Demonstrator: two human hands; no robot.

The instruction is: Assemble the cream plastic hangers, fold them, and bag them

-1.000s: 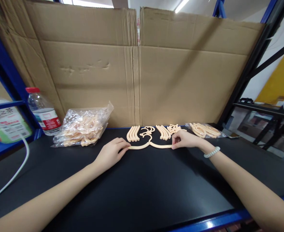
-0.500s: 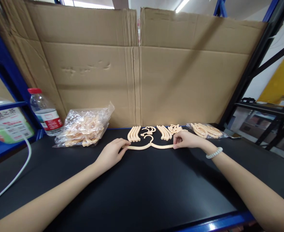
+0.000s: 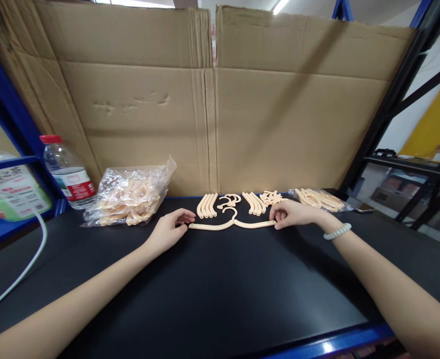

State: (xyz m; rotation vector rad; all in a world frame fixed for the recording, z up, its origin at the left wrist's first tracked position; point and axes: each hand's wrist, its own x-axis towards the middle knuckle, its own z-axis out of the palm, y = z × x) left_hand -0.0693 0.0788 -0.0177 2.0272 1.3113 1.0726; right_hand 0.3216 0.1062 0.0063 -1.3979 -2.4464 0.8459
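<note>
A beige plastic clothes hanger (image 3: 220,227) lies on the black table, its hook pointing away from me and its two arms stretched left and right. My left hand (image 3: 170,228) is by the hanger's left end, thumb and fingers apart, holding nothing. At the right end, my right hand (image 3: 293,214) is open, with its fingertips at or just beside the tip; contact is hard to tell. Behind the hanger lie a row of curved hanger arms (image 3: 207,206), some loose hooks (image 3: 230,200), a second row of arms (image 3: 253,204) and a pile of small beige pieces (image 3: 271,197).
At the left are a clear bag of beige parts (image 3: 128,197), a red-capped bottle (image 3: 70,174), a large jug (image 3: 14,189) and a white cable (image 3: 36,249). Another bag of parts (image 3: 321,199) lies back right. Cardboard (image 3: 298,124) walls off the table's rear.
My left hand has let go of the hanger's left end and moved slightly left. My right hand has loosened and shifted slightly right, and both hanger tips now show.
</note>
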